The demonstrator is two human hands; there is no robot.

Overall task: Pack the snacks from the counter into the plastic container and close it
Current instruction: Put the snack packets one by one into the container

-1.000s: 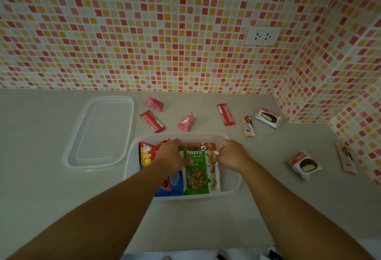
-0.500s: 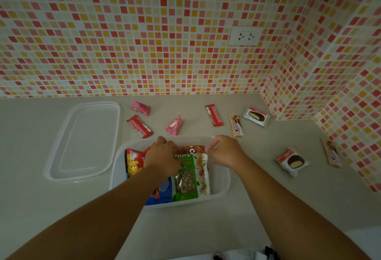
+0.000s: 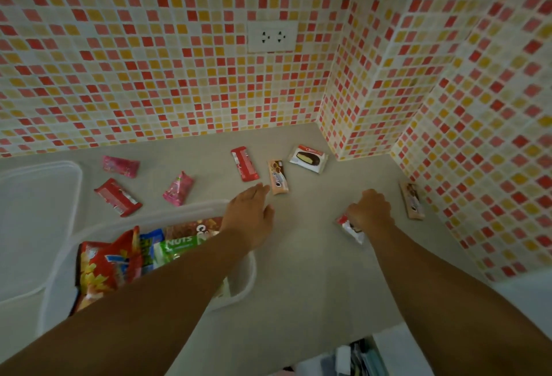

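A pale grey table meets a wall of red, orange and cream mosaic tile, which juts out as a corner at the right; a white double socket sits upper centre. The clear plastic container stands lower left, open and holding several snack bags, its clear lid lying just left of it. Bare table lies open between container and right wall. Loose on the table: two red bars, two pink sachets, two beige cookie packs, one white cake packet. The left hand, fingers extended, reaches toward the nearer beige cookie pack. The right hand grips a second white cake packet.
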